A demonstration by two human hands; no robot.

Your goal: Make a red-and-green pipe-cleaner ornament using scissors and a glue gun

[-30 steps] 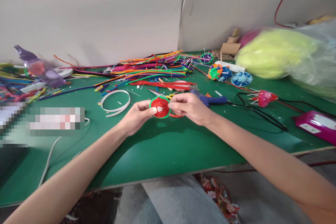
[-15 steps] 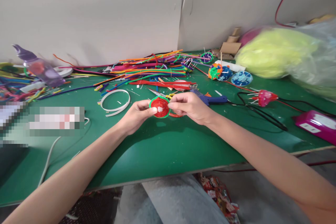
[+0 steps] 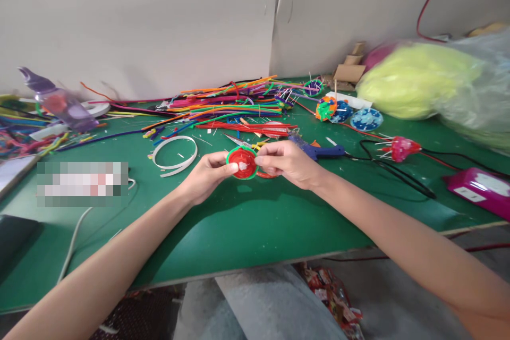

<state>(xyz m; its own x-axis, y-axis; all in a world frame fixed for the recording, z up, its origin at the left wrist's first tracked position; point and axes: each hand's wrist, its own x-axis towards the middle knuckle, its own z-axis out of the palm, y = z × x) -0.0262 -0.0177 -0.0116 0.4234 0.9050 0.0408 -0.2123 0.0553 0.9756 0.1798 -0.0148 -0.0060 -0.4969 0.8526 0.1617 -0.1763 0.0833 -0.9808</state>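
Observation:
A small round red disc [image 3: 247, 161] with a bright green rim and a whitish patch on its face is held up just above the table; it looks coiled from pipe cleaner. My left hand [image 3: 211, 175] pinches its left side, thumb in front. At the right edge, my right hand [image 3: 292, 163] has thumb and forefinger closed on the green rim. Just behind the hands lie scissors [image 3: 255, 145] with yellow and orange-red handles, partly covered by the right hand. A blue glue gun [image 3: 322, 151] rests right of them.
Bundles of coloured pipe cleaners [image 3: 235, 106] lie along the wall. A white strip coil [image 3: 175, 154] is at left of the hands. Finished-looking blue pieces [image 3: 366, 119] and a pink spiky piece [image 3: 403, 149] sit right, near a magenta box [image 3: 478, 188] and yellow-green bags [image 3: 418, 79].

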